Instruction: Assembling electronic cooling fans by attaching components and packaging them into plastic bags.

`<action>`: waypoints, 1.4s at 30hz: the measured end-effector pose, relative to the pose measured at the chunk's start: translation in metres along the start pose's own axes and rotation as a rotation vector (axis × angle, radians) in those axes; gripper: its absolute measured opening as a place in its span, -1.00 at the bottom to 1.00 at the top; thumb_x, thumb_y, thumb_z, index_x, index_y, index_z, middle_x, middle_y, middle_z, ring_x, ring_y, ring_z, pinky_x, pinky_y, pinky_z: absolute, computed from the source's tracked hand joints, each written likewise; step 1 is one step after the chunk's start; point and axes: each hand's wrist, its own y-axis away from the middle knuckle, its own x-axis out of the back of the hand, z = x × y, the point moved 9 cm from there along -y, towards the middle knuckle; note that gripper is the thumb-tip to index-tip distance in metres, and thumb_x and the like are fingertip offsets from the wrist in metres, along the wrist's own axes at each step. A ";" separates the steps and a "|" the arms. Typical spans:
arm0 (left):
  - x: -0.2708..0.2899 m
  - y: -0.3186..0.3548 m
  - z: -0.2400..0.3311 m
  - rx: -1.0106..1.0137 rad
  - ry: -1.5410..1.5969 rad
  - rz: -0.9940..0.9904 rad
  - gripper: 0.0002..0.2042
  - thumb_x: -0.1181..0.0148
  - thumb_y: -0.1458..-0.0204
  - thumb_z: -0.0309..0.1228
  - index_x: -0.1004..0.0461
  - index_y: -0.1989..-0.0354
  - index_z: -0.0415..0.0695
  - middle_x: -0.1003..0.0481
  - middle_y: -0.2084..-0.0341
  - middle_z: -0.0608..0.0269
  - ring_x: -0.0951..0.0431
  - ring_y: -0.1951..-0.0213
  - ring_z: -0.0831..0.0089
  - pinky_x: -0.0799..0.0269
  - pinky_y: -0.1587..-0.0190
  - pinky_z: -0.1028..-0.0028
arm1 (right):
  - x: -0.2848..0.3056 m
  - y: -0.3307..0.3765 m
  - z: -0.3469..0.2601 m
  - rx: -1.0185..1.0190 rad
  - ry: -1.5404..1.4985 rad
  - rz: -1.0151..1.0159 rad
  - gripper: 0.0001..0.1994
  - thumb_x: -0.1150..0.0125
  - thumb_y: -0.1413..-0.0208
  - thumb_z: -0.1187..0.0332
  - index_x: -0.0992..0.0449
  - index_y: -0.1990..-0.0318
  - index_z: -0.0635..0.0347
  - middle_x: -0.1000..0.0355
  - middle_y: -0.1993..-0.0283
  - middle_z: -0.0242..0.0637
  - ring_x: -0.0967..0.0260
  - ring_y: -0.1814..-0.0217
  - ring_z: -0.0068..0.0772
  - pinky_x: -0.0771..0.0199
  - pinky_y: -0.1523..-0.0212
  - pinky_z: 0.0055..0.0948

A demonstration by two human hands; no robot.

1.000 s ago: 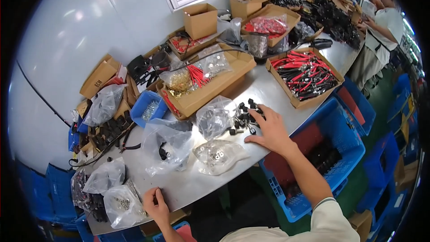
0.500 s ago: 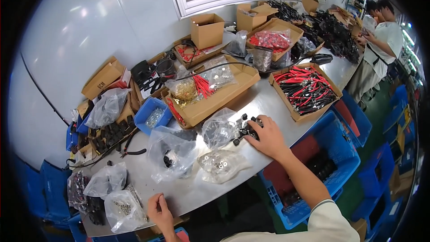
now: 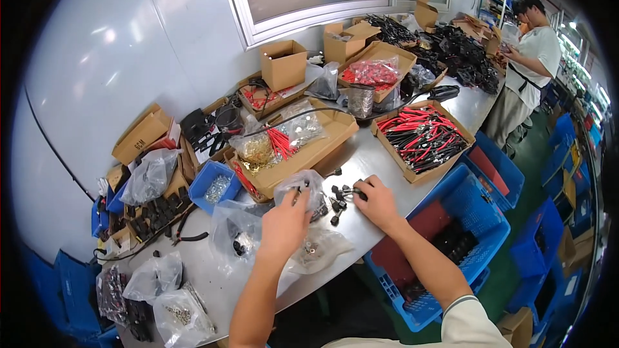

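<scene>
One left hand (image 3: 285,229) and one right hand (image 3: 377,203) are counted, and at least four small black-headed parts (image 3: 334,220) can be distinguished. One pair of pliers (image 3: 195,238), one blue bin of silvery pieces (image 3: 200,187) and one carton of red-and-black cables (image 3: 416,176) are also seen.

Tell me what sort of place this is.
Probably a small-parts assembly workshop: a metal workbench, boxed red-and-black cable-like parts, and a blue plastic crate beside the bench.
</scene>
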 end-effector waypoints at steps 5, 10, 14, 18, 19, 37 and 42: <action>-0.005 0.013 -0.020 0.031 0.071 -0.079 -0.64 -0.22 -0.01 -0.27 -0.42 0.00 0.00 -0.38 -0.05 0.10 -0.56 0.29 0.02 -0.48 0.24 0.17 | 0.007 -0.007 0.032 -0.188 -0.296 0.053 -0.76 -0.26 0.08 0.39 -0.58 0.21 0.20 -0.43 0.36 -0.12 -0.44 0.37 -0.21 -0.43 0.30 -0.38; 0.002 0.013 -0.018 -0.040 0.135 0.034 -0.72 -0.23 -0.02 -0.21 -0.45 0.13 -0.03 -0.44 0.15 0.17 -0.56 0.35 0.08 -0.48 0.33 0.19 | -0.017 0.004 0.071 -0.700 -0.992 0.008 -0.75 -0.30 -0.02 0.39 -0.54 0.16 0.31 -0.36 0.44 -0.46 -0.17 0.65 -0.71 -0.13 0.66 -0.63; -0.014 0.011 -0.032 0.021 0.161 0.089 -0.75 -0.24 -0.01 -0.25 -0.46 0.18 -0.05 -0.45 0.19 0.16 -0.56 0.37 0.09 -0.49 0.35 0.23 | -0.014 0.009 0.047 -0.879 -1.330 0.041 -0.74 -0.24 -0.07 0.45 -0.45 0.10 0.33 -0.34 0.49 -0.39 -0.14 0.66 -0.70 -0.03 0.71 -0.68; -0.010 0.017 -0.015 -0.193 0.306 0.291 -0.84 -0.27 0.03 -0.38 -0.48 0.28 -0.09 -0.45 0.26 0.15 -0.55 0.43 0.15 -0.47 0.39 0.29 | -0.002 -0.001 -0.028 -0.808 -1.320 -0.215 -0.75 -0.27 -0.04 0.42 -0.51 0.14 0.34 -0.38 0.45 -0.40 -0.22 0.61 -0.68 -0.17 0.64 -0.71; -0.007 0.020 -0.010 -0.249 0.339 0.328 -0.86 -0.27 0.04 -0.42 -0.49 0.31 -0.10 -0.44 0.28 0.16 -0.54 0.44 0.18 -0.46 0.40 0.32 | 0.002 -0.006 -0.039 -0.807 -1.316 -0.223 -0.75 -0.27 -0.04 0.42 -0.51 0.14 0.34 -0.38 0.45 -0.40 -0.22 0.61 -0.68 -0.17 0.64 -0.71; 0.015 0.026 -0.039 -0.175 0.765 0.537 -0.88 -0.29 0.12 -0.55 -0.53 0.37 -0.23 -0.38 0.35 0.12 -0.47 0.35 0.25 -0.42 0.30 0.41 | -0.088 -0.109 -0.153 0.033 0.172 -0.867 -0.80 -0.18 0.12 0.36 -0.62 0.41 0.31 -0.54 0.41 0.01 -0.56 0.41 -0.15 -0.54 0.30 -0.20; 0.006 0.019 -0.038 -0.161 0.816 0.561 -0.89 -0.29 0.11 -0.62 -0.55 0.37 -0.27 -0.36 0.35 0.18 -0.45 0.37 0.40 -0.39 0.32 0.50 | -0.084 -0.122 -0.163 -0.047 0.228 -0.849 -0.79 -0.14 0.13 0.42 -0.60 0.38 0.39 -0.53 0.36 0.08 -0.57 0.31 -0.10 -0.57 0.28 -0.24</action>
